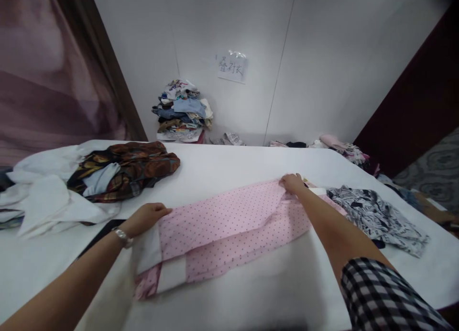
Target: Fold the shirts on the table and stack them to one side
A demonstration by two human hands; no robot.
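A pink garment with small dark dots [229, 216] lies stretched lengthwise over the white table [215, 168], folded into a long strip with white bands near its left end. My left hand [145, 218], with a bracelet at the wrist, pinches its upper left corner. At the upper right end, my right hand [293, 183] grips the cloth with fingers closed. The garment's lower edge hangs loosely in folds between the two hands, and its far right end is partly hidden behind my right forearm.
Crumpled white clothes [53, 197] and a brown patterned garment [132, 166] lie at the left. A black-and-white printed garment [376, 216] rests at the right. Behind the table stands a tall clothes stack [184, 111]; a paper sign [232, 68] hangs on the wall.
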